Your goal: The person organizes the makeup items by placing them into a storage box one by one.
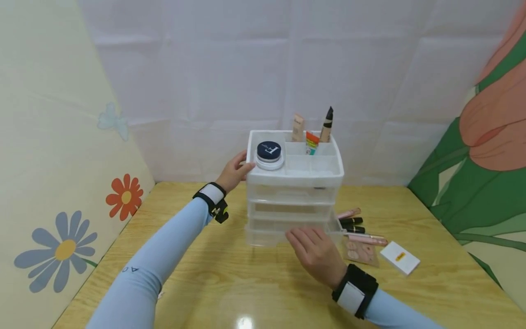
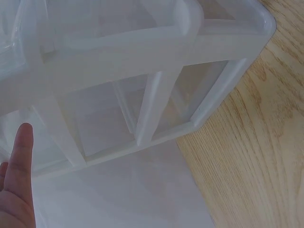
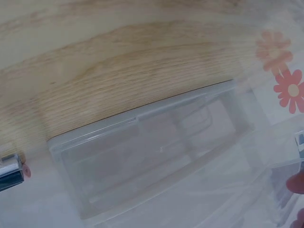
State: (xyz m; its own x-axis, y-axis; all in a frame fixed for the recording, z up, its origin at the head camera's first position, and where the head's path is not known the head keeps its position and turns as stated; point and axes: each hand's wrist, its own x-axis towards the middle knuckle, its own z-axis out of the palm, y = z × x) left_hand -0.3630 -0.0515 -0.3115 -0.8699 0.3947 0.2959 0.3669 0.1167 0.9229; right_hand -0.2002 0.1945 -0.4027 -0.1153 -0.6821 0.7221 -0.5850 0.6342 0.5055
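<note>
A white plastic drawer organizer (image 1: 296, 183) with clear drawers stands on the table. My left hand (image 1: 236, 172) rests against its left side near the top, thumb towards the front corner; one straight finger (image 2: 21, 166) shows beside the frame in the left wrist view. The bottom drawer (image 1: 263, 237) is pulled partly out. At its front right is my right hand (image 1: 318, 256), palm down. Its thumb is hidden in the head view, and whether the fingers curl over the drawer's edge cannot be made out. Only fingertips (image 3: 297, 184) appear at the right wrist view's edge.
On the organizer's top are a dark-lidded round jar (image 1: 269, 151), a beige tube (image 1: 297, 128), a black-capped tube (image 1: 326, 125) and a small colourful tube (image 1: 311, 144). Right of it lie several cosmetic tubes (image 1: 365, 238), a patterned palette (image 1: 361, 252) and a white box (image 1: 400, 257).
</note>
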